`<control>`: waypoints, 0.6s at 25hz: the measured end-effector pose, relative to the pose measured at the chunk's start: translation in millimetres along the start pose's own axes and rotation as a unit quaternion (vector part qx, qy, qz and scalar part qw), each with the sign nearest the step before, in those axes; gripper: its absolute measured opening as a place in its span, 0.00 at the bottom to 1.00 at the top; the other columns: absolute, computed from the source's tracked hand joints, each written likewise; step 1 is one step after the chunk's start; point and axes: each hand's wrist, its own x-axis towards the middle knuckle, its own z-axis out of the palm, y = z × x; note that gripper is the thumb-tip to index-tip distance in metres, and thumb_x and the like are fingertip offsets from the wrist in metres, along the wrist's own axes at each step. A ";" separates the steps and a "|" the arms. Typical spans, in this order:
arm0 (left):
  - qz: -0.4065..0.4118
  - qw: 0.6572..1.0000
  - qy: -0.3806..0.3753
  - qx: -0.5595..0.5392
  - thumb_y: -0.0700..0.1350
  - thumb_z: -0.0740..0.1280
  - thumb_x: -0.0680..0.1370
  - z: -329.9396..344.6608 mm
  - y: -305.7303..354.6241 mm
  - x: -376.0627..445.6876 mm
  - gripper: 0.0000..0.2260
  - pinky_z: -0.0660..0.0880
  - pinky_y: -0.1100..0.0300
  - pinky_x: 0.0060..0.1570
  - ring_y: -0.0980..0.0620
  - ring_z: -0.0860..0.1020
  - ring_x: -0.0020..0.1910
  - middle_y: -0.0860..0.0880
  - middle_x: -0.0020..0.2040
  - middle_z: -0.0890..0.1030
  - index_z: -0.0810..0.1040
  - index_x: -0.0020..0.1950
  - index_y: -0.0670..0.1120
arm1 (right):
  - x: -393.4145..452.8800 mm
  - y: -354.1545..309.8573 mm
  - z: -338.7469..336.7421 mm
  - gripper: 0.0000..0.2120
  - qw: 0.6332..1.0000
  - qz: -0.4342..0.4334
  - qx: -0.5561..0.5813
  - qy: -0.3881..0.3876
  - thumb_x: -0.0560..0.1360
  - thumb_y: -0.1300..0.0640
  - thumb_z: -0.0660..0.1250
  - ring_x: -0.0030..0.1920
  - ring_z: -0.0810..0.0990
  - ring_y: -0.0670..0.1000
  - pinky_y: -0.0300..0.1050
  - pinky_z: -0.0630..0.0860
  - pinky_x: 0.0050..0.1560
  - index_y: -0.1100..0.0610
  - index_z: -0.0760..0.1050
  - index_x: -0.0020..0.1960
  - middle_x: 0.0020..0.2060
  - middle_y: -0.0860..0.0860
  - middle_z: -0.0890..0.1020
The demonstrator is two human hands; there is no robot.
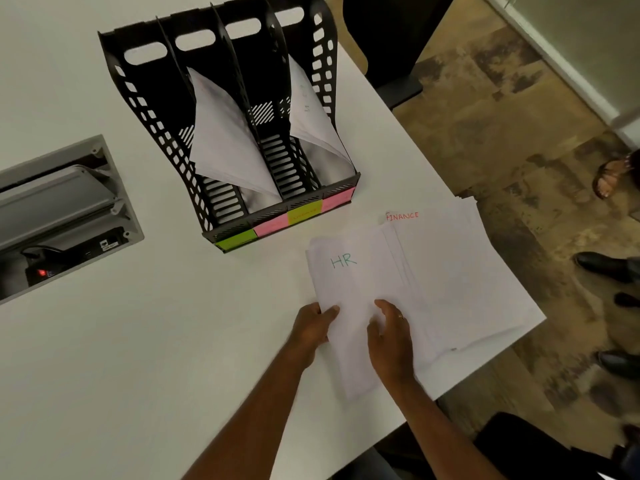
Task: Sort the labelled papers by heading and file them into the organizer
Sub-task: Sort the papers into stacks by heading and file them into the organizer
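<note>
- left hand grips the left edge of the HR sheet, thumb curled on top, other fingers hidden under the paper
- right hand lies on the same sheet just right of the left thumb, fingers loosely bent, thumb pressing the paper; cannot tell if anything is pinched; ring on one finger
- HR sheet heading in green, up beyond both sets of fingertips; sheet overlaps the left part of the stack
- stack fanned out right of the right fingers, at the table corner; top visible heading FINANCE in red, far side of the stack
- organizer black, four slots, well beyond the fingertips, up and left
- papers lean in the second slot from the left, more papers in the far right slot; the other two slots show bare slatted floor
- sticky notes on organizer front lip, green, pink, yellow-green, pink; writing unreadable
- cable box sunk in the table far left of the left hand, lid open
- shoes of other persons on the patterned floor, right of the table
</note>
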 end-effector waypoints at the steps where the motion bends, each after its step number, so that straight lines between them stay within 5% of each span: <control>1: 0.016 0.999 0.003 0.029 0.47 0.67 0.81 4.8 -1.4 -1.0 0.15 0.83 0.53 0.49 0.47 0.83 0.53 0.45 0.58 0.85 0.79 0.65 0.44 | 0.8 2.3 -2.4 0.17 1.000 -0.003 -0.001 -0.008 0.81 0.59 0.62 0.66 0.73 0.53 0.48 0.74 0.64 0.53 0.70 0.70 0.67 0.51 0.76; 3: 0.052 0.997 0.024 0.059 0.46 0.65 0.82 12.1 -2.6 -3.7 0.15 0.81 0.48 0.57 0.46 0.82 0.55 0.46 0.60 0.83 0.77 0.68 0.45 | 4.6 5.0 -6.5 0.17 0.999 -0.002 0.018 -0.033 0.82 0.59 0.62 0.67 0.74 0.52 0.48 0.74 0.65 0.52 0.70 0.70 0.67 0.50 0.76; 9: 0.078 0.991 0.009 -0.105 0.39 0.65 0.82 -24.6 -1.1 -14.8 0.12 0.82 0.59 0.47 0.52 0.84 0.52 0.52 0.55 0.85 0.78 0.63 0.51 | 20.7 -7.4 -26.0 0.16 0.988 0.017 0.151 0.030 0.79 0.55 0.68 0.56 0.79 0.45 0.39 0.78 0.52 0.44 0.71 0.65 0.60 0.46 0.77; 12: 0.077 0.985 -0.013 -0.151 0.39 0.67 0.81 -69.9 -2.8 -18.4 0.13 0.82 0.54 0.51 0.46 0.84 0.56 0.47 0.58 0.86 0.79 0.65 0.48 | 33.5 -19.8 -28.9 0.24 0.986 0.018 0.160 0.039 0.75 0.47 0.72 0.58 0.76 0.46 0.33 0.73 0.48 0.47 0.68 0.69 0.63 0.46 0.74; 15: 0.062 0.976 -0.040 -0.206 0.40 0.67 0.80 -114.5 -10.2 -23.0 0.15 0.83 0.53 0.50 0.44 0.84 0.58 0.45 0.61 0.85 0.78 0.67 0.45 | 41.7 -40.2 -20.8 0.34 0.985 0.031 0.168 -0.029 0.72 0.45 0.75 0.62 0.73 0.46 0.38 0.73 0.55 0.50 0.65 0.72 0.67 0.45 0.71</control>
